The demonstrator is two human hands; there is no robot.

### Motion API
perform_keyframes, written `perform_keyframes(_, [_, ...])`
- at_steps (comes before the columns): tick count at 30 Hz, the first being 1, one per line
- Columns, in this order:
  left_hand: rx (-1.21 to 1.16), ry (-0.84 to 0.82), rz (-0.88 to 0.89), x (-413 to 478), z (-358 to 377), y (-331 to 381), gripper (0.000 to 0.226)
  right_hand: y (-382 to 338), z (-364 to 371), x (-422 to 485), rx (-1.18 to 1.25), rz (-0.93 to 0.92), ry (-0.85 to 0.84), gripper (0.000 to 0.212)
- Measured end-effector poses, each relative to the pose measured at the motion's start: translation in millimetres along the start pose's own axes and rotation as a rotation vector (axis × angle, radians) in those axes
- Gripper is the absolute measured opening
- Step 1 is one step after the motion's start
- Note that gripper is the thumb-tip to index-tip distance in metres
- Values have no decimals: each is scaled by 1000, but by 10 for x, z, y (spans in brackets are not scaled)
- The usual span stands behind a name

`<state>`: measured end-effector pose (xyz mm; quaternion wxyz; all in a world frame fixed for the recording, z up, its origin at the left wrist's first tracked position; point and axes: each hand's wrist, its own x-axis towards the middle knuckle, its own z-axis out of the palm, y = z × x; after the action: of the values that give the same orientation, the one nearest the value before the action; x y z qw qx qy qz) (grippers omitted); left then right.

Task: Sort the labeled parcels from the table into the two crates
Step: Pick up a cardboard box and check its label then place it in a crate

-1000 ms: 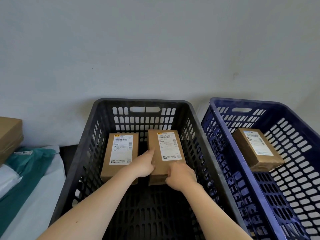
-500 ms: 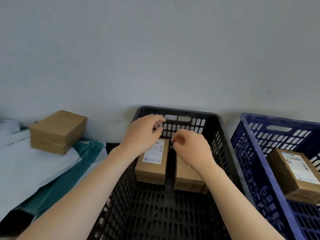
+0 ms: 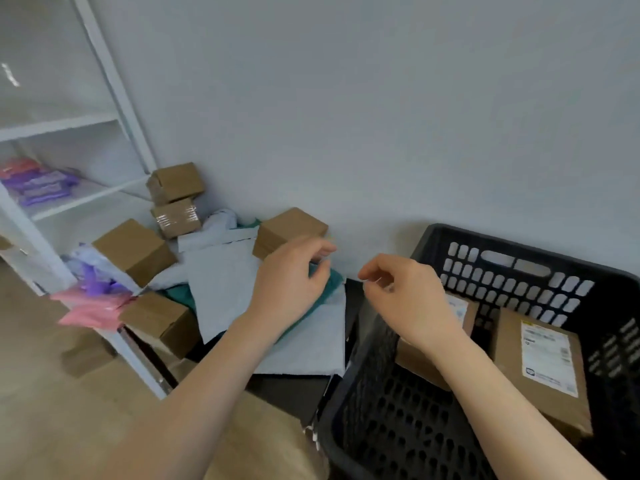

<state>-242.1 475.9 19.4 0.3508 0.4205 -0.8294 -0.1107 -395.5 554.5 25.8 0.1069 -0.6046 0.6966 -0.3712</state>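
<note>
Grip: both hands are empty. The left hand has its fingers loosely curled and parted, and the right hand is loosely curled with thumb close to forefinger and nothing visible between them.
Position: the left hand hovers over the parcel pile on the table. The right hand hangs above the near-left rim of the black crate.
Step in hand: most likely the reach for the next parcel. The nearest brown box sits just beyond the left fingertips, against the wall.
Doing it well: take that box by its two side faces and lift it straight up off the grey mailer and teal mailer, so the soft bags do not drag. Read its label before choosing a crate.
Black crate: it holds two cardboard parcels lying flat, labels up. The right parcel is in full view, and the left parcel is partly hidden by the right wrist.
Second crate: out of frame.
Left to sort: several more brown boxes, mailers and pink bags at the table's left end.
</note>
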Motion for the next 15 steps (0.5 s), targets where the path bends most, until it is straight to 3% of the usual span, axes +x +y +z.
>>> perform_keyframes(15, [14,-3,-72,-481,-1013,-1710,23,-1291,1450,212,58,-18,-113,16])
